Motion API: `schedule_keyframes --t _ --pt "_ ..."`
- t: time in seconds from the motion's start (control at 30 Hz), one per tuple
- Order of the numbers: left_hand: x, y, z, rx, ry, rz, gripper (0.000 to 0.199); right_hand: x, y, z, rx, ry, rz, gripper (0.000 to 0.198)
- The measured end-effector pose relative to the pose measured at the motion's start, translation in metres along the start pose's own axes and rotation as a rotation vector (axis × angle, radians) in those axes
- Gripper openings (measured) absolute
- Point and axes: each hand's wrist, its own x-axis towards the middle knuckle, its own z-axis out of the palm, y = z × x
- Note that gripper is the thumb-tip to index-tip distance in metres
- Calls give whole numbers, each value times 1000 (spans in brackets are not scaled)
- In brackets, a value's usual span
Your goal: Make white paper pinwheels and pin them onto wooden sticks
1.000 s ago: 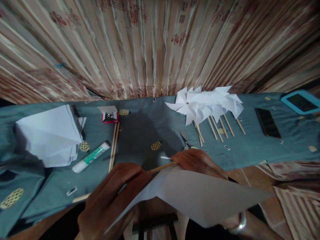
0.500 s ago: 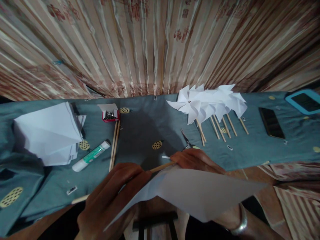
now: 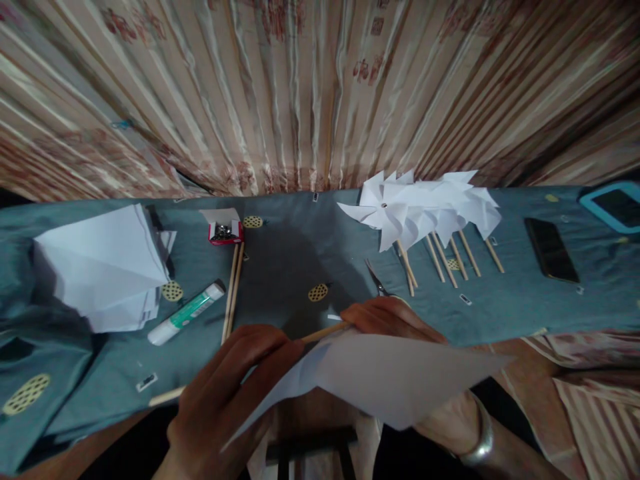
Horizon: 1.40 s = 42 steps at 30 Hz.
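Observation:
A white paper pinwheel is held low in front of me, its blades facing down toward my lap. Its wooden stick runs across between my hands. My left hand is closed around the left part, with a paper blade lying against its fingers. On the other side my right hand grips near the stick's right end, its fingertips partly hidden by the paper. Just beyond the right hand lie scissors, handles partly covered, and a small white paper scrap.
Finished pinwheels lie overlapped at the back right, near a black phone and a blue-framed device. Leftward are stacked paper sheets, a glue stick, an open box of metal pins and two wooden sticks.
The view has shifted slightly, so the table things sit a little farther right. The pinwheel's right blade has tilted a bit; both hands keep their hold.

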Motion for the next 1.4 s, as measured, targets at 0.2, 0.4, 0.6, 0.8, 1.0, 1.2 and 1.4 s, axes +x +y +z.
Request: schedule_keyframes --t 0.2,0.4,0.6,0.8,1.0,1.2,1.4 --pt "6 -17 13 73 17 57 24 9 15 -3 48 6 -86 27" --pt "12 -33 23 -78 15 -70 16 21 32 -10 107 -50 11 29" --pt "18 -34 31 -272 12 -278 14 29 44 -11 324 -56 231 39" --pt "25 -32 38 -477 21 -518 13 37 52 -12 679 84 336 48" --pt "32 -27 43 -668 18 -649 14 40 64 -11 833 238 452 48" --pt "32 -33 56 -869 54 -691 22 41 75 2 875 470 576 41" --pt "38 -33 67 -984 77 -772 23 51 82 5 797 527 545 37"
